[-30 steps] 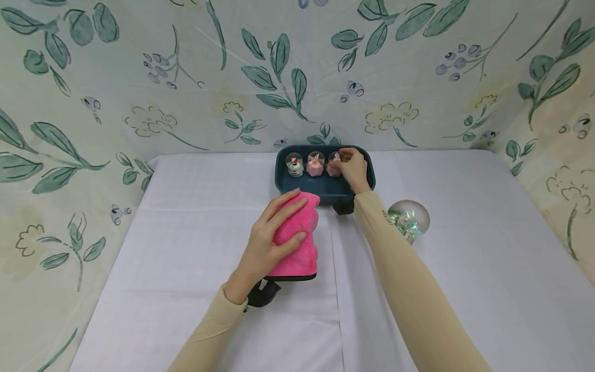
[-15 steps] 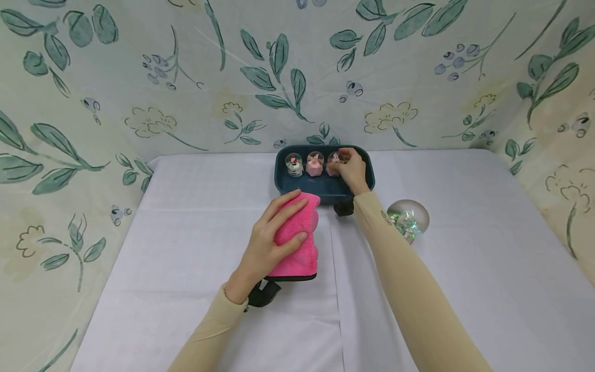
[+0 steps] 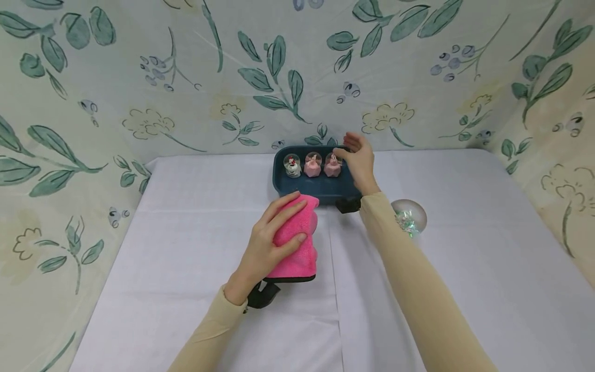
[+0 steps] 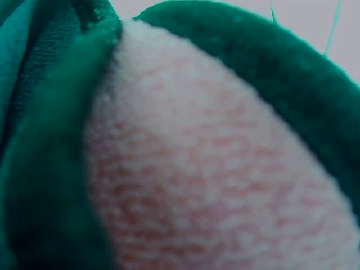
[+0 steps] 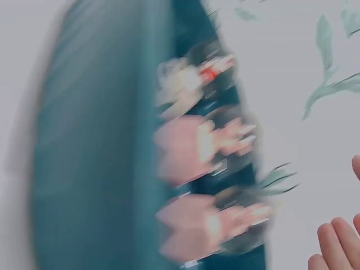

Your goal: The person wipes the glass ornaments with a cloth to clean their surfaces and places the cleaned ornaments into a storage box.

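My left hand (image 3: 268, 240) holds a bright pink plush thing (image 3: 302, 253) with a wavy right side and a black lower edge, fingers and thumb spread across it. Its exact kind does not show. The left wrist view is filled by a blurred close-up of fuzzy green surfaces (image 4: 50, 163) round a pale pinkish patch (image 4: 208, 146). At the back, my right hand (image 3: 362, 160) is at the tray's right end with nothing in its fingers, beside a pink-based snow globe (image 3: 332, 166). Left of that stand another pink snow globe (image 3: 313, 166) and a white-based one (image 3: 292, 167), in a row.
The dark blue tray (image 3: 307, 188) stands at the far edge of the white-clothed table (image 3: 195, 232), against a leaf-patterned backdrop (image 3: 186, 103). Right of my right forearm sits a larger clear ball (image 3: 413, 214) with shiny iridescent pieces, partly hidden by the sleeve.
My right hand has let go of the rightmost pink snow globe and lifted slightly up and to the right. The globe stays in the tray; the left hand keeps its hold.
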Tool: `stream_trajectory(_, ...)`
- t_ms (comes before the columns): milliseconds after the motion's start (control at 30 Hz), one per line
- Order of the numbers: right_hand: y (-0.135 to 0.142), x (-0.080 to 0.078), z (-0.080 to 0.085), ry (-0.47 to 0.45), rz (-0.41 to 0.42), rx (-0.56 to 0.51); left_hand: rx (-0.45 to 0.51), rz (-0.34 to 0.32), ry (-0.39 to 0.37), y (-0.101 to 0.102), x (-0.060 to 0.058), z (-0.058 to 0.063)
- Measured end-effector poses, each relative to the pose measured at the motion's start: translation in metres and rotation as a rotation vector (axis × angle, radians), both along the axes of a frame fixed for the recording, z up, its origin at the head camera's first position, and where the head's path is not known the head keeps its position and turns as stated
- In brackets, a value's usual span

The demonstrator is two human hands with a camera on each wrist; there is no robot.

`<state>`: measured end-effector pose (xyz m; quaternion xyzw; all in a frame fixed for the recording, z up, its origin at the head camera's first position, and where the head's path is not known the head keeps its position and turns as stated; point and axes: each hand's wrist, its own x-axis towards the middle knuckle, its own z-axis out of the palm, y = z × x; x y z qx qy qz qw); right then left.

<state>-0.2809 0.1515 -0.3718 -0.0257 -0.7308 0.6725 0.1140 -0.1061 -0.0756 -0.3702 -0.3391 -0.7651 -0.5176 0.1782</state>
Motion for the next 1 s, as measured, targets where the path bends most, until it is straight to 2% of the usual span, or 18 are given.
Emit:
stream_trajectory(267,0.009,0.031,0.049,0.182,0.064,-0.204,-0.003,0.001,-0.014,0.0,0.0,-0.002)
stream_trajectory(467,0.026,0.069,0.08,0.275,0.111,-0.297,-0.008,0.003,-0.033,-0.001,0.001,-0.001)
stream_trajectory(600,0.041,0.098,0.092,0.302,0.109,-0.33,-0.004,0.003,-0.028,-0.001,0.0,-0.001)
stream_trajectory(767,0.064,0.129,0.089,0.323,0.086,-0.404,0.001,0.007,-0.014,-0.002,-0.001,-0.001)
stream_trajectory(867,0.08,0.143,0.078,0.317,0.071,-0.444,0.004,0.008,-0.02,-0.002,-0.001,-0.001)
stream_trajectory(1000,0.099,0.159,0.057,0.294,0.057,-0.443,0.002,0.007,-0.029,-0.002,-0.001,-0.001)
